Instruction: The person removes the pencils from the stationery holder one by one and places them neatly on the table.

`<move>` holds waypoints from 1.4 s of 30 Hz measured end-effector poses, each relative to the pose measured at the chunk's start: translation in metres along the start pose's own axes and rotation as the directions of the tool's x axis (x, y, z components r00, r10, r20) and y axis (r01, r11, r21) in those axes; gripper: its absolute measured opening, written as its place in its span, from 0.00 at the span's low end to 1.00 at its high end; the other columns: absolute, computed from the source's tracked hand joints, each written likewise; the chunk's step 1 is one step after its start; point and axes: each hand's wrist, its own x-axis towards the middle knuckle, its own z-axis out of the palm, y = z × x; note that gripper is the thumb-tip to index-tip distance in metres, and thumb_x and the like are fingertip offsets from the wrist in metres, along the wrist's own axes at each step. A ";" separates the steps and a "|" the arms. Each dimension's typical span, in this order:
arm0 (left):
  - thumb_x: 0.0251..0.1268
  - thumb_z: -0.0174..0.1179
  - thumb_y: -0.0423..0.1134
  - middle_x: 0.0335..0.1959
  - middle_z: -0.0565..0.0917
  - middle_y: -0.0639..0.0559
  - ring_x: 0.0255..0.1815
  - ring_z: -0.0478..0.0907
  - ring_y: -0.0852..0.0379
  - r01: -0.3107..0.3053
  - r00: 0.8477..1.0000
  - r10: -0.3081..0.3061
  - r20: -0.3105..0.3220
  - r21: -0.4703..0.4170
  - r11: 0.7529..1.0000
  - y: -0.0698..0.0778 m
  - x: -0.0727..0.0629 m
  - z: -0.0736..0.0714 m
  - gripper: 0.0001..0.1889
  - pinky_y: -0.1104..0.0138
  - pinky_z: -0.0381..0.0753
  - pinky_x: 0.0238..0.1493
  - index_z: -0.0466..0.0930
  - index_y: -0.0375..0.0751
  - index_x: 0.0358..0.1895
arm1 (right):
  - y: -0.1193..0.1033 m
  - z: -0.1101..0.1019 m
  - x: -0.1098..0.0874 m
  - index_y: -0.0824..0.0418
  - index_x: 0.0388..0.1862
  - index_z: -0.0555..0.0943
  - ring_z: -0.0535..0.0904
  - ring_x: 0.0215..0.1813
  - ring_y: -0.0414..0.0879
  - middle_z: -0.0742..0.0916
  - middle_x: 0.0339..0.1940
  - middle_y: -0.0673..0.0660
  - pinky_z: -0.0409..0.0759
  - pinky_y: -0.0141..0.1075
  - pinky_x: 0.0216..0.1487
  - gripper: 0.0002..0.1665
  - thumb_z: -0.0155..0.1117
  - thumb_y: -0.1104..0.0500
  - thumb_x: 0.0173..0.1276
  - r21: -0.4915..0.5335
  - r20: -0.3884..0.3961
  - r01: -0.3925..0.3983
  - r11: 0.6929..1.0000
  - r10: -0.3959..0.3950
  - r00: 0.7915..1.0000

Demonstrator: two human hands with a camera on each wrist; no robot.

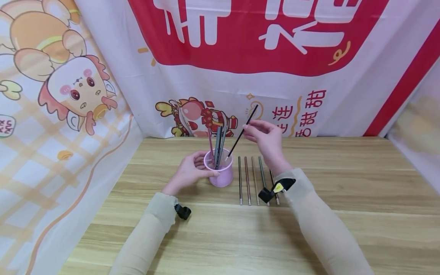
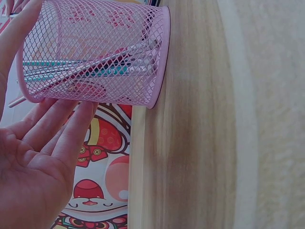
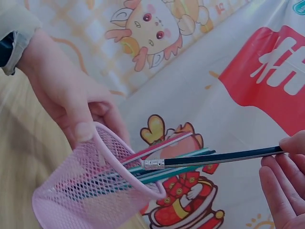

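Beige fabric right sleeve (image 1: 328, 225) nearest. Right hand (image 1: 267, 142) pinches slim black silver-tipped pencil (image 1: 236, 141) at mouth of round pink mesh cup (image 1: 225, 178); left hand (image 1: 190, 169) clasps cup.

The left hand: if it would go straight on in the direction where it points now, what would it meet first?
Most likely the pink cylindrical mesh cup: the left hand touches it with thumb and fingers, so going straight on would probably push against its side.
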 end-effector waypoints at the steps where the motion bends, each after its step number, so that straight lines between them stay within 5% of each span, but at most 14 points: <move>1: 0.43 0.84 0.41 0.57 0.82 0.46 0.57 0.81 0.49 0.001 1.000 -0.001 -0.001 0.001 1.000 0.000 0.000 0.000 0.43 0.64 0.80 0.61 0.73 0.36 0.66 | -0.002 -0.003 0.000 0.70 0.54 0.82 0.88 0.42 0.53 0.88 0.45 0.64 0.87 0.41 0.49 0.21 0.76 0.65 0.63 -0.003 -0.005 0.002 1.000 -0.002 1.000; 16: 0.42 0.85 0.43 0.58 0.81 0.46 0.58 0.80 0.49 0.024 1.000 -0.024 -0.004 -0.002 1.000 0.000 0.000 0.000 0.45 0.64 0.80 0.61 0.73 0.37 0.68 | -0.014 -0.052 0.003 0.71 0.54 0.82 0.88 0.40 0.49 0.88 0.43 0.61 0.87 0.41 0.49 0.23 0.78 0.63 0.62 -0.006 -0.067 0.003 1.000 -0.003 0.998; 42: 0.43 0.85 0.42 0.57 0.82 0.47 0.56 0.81 0.51 0.019 1.000 -0.019 -0.005 0.005 1.000 -0.002 0.002 0.000 0.44 0.64 0.80 0.60 0.73 0.38 0.67 | 0.000 -0.127 0.004 0.75 0.61 0.76 0.87 0.35 0.42 0.88 0.38 0.51 0.87 0.34 0.45 0.27 0.71 0.63 0.69 -0.270 -0.011 -0.145 0.952 0.147 0.989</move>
